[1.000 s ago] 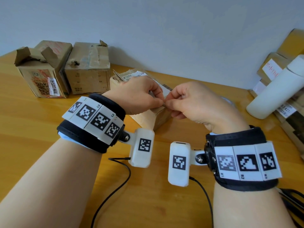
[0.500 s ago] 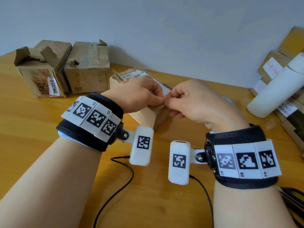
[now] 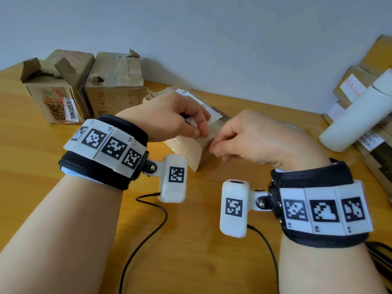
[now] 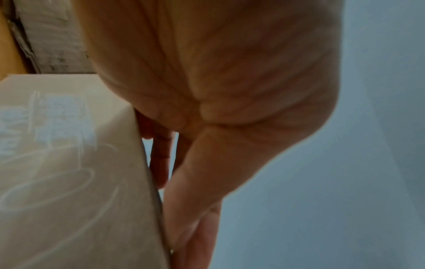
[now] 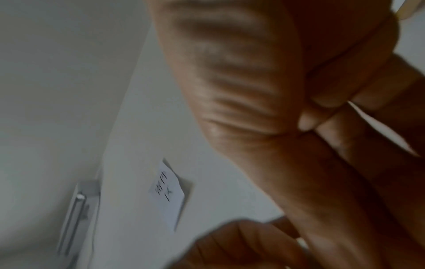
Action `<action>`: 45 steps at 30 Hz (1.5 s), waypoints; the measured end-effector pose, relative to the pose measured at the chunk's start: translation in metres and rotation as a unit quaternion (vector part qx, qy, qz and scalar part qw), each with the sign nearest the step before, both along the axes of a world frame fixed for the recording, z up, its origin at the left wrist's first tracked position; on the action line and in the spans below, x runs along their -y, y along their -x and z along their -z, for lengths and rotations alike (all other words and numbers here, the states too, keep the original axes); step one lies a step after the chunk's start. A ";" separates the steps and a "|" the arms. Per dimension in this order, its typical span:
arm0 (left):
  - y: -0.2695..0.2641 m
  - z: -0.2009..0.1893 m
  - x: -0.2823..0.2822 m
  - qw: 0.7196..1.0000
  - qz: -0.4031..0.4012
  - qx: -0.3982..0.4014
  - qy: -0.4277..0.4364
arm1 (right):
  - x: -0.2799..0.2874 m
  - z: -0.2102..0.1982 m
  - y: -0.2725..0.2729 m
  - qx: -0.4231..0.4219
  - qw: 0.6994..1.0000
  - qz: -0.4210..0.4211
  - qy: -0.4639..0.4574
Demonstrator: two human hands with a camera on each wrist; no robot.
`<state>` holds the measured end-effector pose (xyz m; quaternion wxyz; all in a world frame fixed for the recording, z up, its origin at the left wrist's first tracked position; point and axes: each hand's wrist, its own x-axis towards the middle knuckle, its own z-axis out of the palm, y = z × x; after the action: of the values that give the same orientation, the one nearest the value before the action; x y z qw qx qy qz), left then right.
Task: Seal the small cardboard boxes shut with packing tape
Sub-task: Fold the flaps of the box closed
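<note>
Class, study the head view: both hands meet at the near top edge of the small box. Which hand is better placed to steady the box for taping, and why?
Probably the left hand: it already lies over the top of the small box, fingers curled at its edge. The right hand touches only the corner from the side.

Both forearms reach forward, bare, each with a black strap at the wrist. The left hand (image 3: 167, 117) sits knuckles-up with its fingers curled down, thumb and forefinger pinched together. The right hand (image 3: 252, 139) mirrors it, fingers curled, fingertips (image 3: 214, 143) almost meeting the left's.
</note>
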<state>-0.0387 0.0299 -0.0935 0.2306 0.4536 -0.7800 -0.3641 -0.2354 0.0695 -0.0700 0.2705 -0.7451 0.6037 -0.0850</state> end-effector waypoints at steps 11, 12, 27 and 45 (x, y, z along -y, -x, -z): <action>-0.007 0.003 0.004 1.000 0.004 0.001 -0.010 | 0.013 0.018 -0.015 0.122 0.987 0.101 0.037; -0.007 0.004 0.004 1.000 -0.001 -0.001 -0.011 | 0.014 0.020 -0.015 0.138 0.984 0.108 0.010; -0.007 0.007 0.001 0.999 -0.002 -0.013 -0.031 | 0.014 0.024 -0.018 0.247 0.958 0.128 -0.076; 0.003 0.011 0.010 0.994 -0.094 0.011 0.059 | 0.005 0.001 0.053 0.184 0.941 0.284 0.017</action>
<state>-0.0412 0.0199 -0.1044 0.2819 0.5145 -0.7566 -0.2888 -0.2884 0.0643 -0.0705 0.3288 -0.5189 0.7283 -0.3036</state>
